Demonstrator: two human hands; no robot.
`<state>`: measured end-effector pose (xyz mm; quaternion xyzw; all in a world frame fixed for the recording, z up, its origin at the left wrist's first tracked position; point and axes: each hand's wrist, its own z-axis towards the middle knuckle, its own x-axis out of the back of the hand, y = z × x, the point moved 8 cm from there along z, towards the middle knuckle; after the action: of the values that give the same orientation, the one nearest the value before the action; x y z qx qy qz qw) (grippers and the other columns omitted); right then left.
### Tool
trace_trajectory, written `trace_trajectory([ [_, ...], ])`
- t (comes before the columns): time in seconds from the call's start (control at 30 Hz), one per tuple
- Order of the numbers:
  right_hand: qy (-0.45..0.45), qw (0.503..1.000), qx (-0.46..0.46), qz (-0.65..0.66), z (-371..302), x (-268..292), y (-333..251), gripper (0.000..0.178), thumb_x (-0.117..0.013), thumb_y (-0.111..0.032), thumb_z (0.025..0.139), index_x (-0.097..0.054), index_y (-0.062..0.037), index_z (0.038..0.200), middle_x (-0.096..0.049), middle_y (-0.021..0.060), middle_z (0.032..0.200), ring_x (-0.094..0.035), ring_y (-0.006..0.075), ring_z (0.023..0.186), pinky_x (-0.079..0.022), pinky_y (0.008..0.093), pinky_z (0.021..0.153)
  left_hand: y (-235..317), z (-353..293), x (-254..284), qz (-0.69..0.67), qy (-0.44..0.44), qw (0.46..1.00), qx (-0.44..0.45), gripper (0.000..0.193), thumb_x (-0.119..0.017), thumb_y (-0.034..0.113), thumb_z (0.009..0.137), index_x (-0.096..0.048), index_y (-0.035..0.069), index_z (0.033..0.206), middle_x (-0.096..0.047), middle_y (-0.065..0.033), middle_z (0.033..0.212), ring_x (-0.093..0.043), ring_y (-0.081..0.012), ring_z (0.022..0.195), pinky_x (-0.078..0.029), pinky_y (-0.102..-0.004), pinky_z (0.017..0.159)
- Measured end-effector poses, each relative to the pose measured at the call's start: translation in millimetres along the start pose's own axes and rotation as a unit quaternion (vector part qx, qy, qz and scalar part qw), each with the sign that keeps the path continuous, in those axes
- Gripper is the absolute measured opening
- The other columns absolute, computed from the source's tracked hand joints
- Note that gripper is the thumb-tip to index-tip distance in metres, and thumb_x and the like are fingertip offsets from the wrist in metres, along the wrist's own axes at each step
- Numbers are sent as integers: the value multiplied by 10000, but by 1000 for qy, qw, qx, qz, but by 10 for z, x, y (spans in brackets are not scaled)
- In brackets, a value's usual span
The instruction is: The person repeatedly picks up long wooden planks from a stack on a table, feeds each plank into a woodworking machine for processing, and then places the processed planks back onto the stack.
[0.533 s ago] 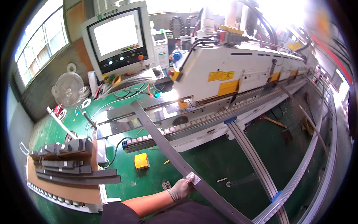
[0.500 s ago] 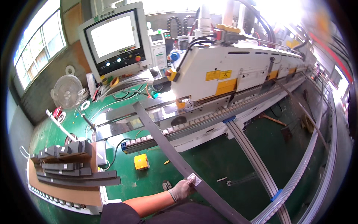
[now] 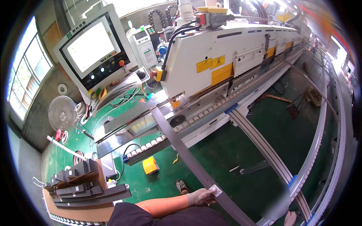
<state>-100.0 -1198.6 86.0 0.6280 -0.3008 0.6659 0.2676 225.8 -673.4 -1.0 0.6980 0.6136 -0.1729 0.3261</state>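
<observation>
My left hand (image 3: pixel 201 197), in a pale glove, is closed at the near part of a long, narrow grey board (image 3: pixel 187 155). Its fingertips are at a white printed label (image 3: pixel 215 190) on the board's face. The board slants from the machine's infeed down to the lower edge, where its near end is cut off. What seems to be part of my right hand (image 3: pixel 290 218) shows at the lower right edge, apart from the visible board. A blurred pale patch lies beside it, and its fingers cannot be made out.
A long white machine (image 3: pixel 211 49) with a roller rail (image 3: pixel 160 141) runs to the far right. A control screen (image 3: pixel 92 49) stands at left, above a fan (image 3: pixel 62 112). Grey boards (image 3: pixel 92 199) lie stacked on a brown-topped table. A yellow box (image 3: pixel 150 165) is on the floor; support rails (image 3: pixel 264 147) extend rightward.
The view has shifted and tilted. My left hand, still on the board by the label, appears farther right and lower. A blurred patch and part of a hand have come in at the lower right.
</observation>
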Motion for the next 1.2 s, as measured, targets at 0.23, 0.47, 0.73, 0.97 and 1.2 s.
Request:
trace_trajectory([
  [0.23,56,961,253,100,486,46,-3533,340,-720,-152,746,-656,-10,1048,-638,195,1104,-594,380,1033,-464,458,927,872,-155,284,142,-68,966,-206,299,-480,320,1045,-567,41,1109,-588,-27,879,-562,-133,774,-479,-304,699],
  [0.47,-355,857,282,243,-308,-667,-6072,481,-517,-445,959,-642,-7,1112,-645,233,1126,-604,401,1082,-483,429,900,1904,-759,1263,75,167,910,-372,236,-574,263,986,-599,31,951,-631,-52,902,-611,-154,786,-515,-294,734],
  [0.73,-372,859,250,249,-283,-666,-6718,529,-474,-466,973,-615,24,831,-617,239,807,-609,411,796,-463,456,711,3606,-2044,2051,350,455,597,-560,275,-528,245,973,-614,-16,991,-651,-191,865,-654,-347,866,-514,-396,800],
  [0.97,-359,870,246,233,-297,-459,-6841,516,-479,-439,969,-540,32,766,-543,219,748,-556,404,731,-430,442,670,3992,-1327,2266,337,445,630,-540,446,-436,292,1026,-585,-47,777,-612,-256,781,-583,-442,775,-459,-490,736],
  [1.2,-396,859,235,226,-121,-508,-6796,464,-484,-414,976,-578,16,829,-572,212,805,-573,428,788,-457,457,706,4102,-1334,2132,274,378,740,-485,435,-473,295,1029,-592,-57,802,-612,-228,765,-584,-398,729,-460,-444,689],
])
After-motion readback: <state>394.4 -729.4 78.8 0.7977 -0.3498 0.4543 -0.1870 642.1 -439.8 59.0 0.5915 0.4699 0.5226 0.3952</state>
